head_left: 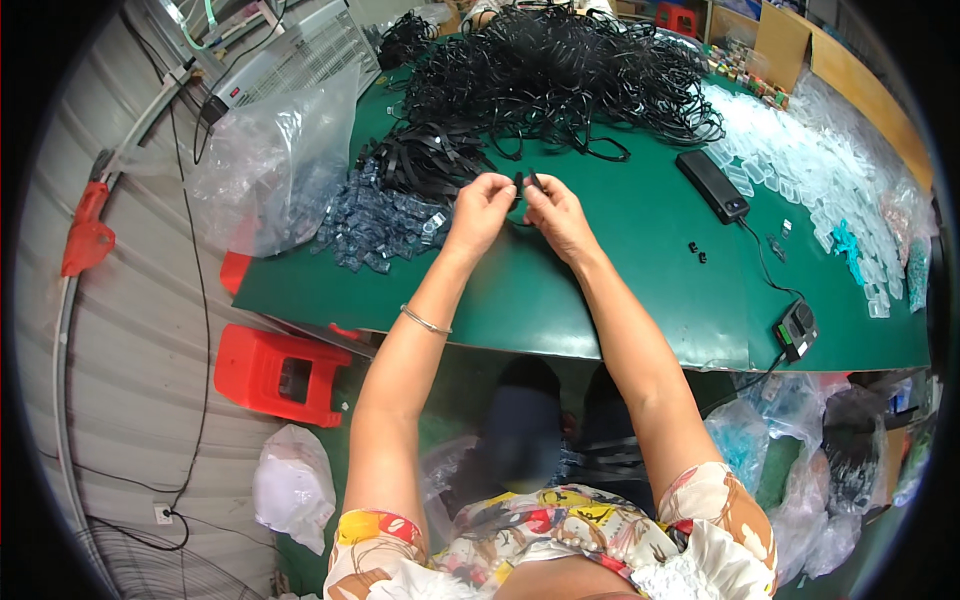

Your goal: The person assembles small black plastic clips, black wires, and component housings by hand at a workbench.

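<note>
Both hands are up over the green tabletop (620, 250), working one small black strap (530, 181), thin, dark and looped. It sits right between the two grips, pinched at the fingertips. The left hand (478, 215) has its grip closed tight on the strap's left end, and the right hand (558, 218) is closed on the right end, knuckles nearly touching. Just left of the hands lies a heap of small blue clips (385, 222). Behind them, a big tangle of black straps (550, 75). Off right, a black power pack (712, 185).
</note>
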The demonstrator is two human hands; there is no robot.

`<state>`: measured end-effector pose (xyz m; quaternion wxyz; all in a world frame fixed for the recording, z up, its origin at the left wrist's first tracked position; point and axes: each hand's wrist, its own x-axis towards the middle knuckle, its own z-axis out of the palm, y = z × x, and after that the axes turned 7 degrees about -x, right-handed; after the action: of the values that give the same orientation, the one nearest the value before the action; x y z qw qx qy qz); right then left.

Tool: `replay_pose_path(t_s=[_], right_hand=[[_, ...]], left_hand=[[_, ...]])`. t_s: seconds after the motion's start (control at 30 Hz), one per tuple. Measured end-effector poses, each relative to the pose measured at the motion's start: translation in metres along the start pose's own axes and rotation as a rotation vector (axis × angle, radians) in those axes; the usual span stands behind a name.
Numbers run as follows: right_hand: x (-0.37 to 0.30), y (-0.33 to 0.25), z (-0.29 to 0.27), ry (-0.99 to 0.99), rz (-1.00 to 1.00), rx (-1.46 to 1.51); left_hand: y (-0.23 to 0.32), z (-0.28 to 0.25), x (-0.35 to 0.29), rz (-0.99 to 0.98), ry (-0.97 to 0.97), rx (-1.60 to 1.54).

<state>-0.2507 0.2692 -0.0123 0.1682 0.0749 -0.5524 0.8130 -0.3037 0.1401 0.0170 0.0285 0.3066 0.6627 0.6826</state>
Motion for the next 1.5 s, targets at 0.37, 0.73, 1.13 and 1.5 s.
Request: replay_pose_path(t_s=[0.37, 0.73, 1.13, 1.5], right_hand=[[0.001, -0.009, -0.013, 0.239, -0.067, -0.066], [0.001, -0.024, -0.013, 0.158, -0.093, -0.088], [-0.049, -0.071, -0.041, 0.002, 0.170, -0.253], [-0.057, -0.062, -0.041, 0.051, 0.140, -0.108]], left_hand=[[0.006, -0.042, -0.038, 0.184, 0.219, 0.479], [-0.018, -0.063, -0.069, 0.241, 0.007, 1.004], [-0.003, -0.036, -0.082, -0.325, -0.074, 0.000], [0.026, 0.047, -0.039, -0.362, -0.307, -0.615]])
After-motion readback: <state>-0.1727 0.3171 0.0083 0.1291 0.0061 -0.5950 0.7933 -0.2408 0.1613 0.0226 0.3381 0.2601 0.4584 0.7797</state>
